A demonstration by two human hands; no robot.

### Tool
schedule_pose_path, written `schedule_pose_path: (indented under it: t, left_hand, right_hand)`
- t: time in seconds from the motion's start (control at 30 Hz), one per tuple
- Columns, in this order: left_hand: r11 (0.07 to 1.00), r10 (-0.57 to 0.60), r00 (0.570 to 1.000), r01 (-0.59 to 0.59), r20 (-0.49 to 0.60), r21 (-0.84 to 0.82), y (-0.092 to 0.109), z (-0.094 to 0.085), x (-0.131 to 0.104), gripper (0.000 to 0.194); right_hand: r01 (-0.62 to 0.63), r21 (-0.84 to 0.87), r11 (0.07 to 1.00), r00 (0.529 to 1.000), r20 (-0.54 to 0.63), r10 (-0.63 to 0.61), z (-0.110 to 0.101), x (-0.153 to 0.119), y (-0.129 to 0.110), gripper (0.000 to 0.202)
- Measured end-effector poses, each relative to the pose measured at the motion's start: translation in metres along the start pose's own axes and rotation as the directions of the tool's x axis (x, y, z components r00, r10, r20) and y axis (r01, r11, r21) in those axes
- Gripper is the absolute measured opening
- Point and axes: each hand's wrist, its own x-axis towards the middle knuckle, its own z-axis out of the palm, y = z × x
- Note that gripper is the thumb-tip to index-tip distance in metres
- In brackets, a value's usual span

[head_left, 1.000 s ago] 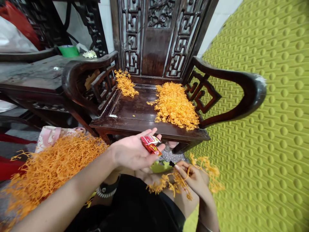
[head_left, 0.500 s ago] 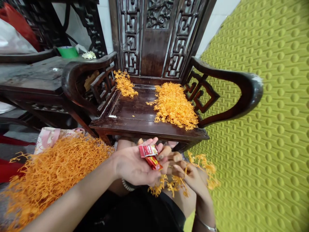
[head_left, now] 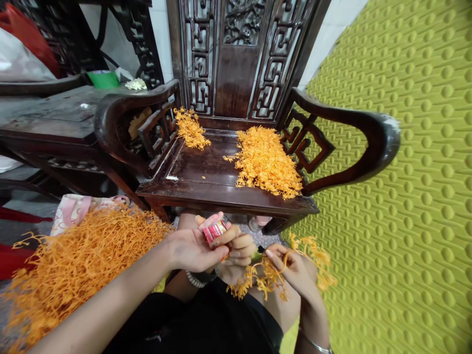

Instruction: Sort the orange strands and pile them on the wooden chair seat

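Note:
My left hand, with a beaded bracelet at its wrist, lies partly beneath another person's open, upturned hand. Its fingers curl over a small red packet between the two hands; a bit of orange-red shows below, too covered to make out. At the right, my right hand pinches thin stems of an orange strand bunch, whose curly ends hang on both sides over my lap.
Ahead stands a dark wooden chair bearing a large orange pile and a smaller one. Tangled orange strands heap up at the left beside a pink-white bag. A green bowl sits on the side table.
My left fingers have curled over the red packets and moved left, away from my right hand. The other person's hand has shifted slightly left. My right hand has hardly moved.

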Motion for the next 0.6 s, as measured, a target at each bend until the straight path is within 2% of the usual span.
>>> schedule_pose_path:
  t: [0.07,0.27,0.47,0.6]
  left_hand:
    - [1.0,0.005,1.0,-0.005,-0.019,0.012,0.001,-0.001,-0.001,0.035]
    - [0.992,0.078,0.997,-0.081,0.029,0.096,0.005,-0.014,-0.005,0.033]
    - [0.996,0.056,0.986,-0.066,0.157,0.055,0.015,-0.033,0.0,0.037]
    - [0.992,0.12,0.973,-0.128,0.199,0.024,0.028,-0.045,0.001,0.032]
  right_hand:
    - [-0.002,-0.006,1.0,1.0,-0.006,0.002,0.0,0.0,0.0,0.034]
    - [-0.008,-0.019,1.0,1.0,-0.017,0.008,-0.001,0.001,-0.002,0.036]
    - [0.0,-0.038,0.999,0.999,-0.032,-0.001,-0.001,0.001,0.0,0.036]
    - [-0.001,-0.041,0.999,0.999,-0.035,-0.001,-0.002,0.001,0.001,0.038]
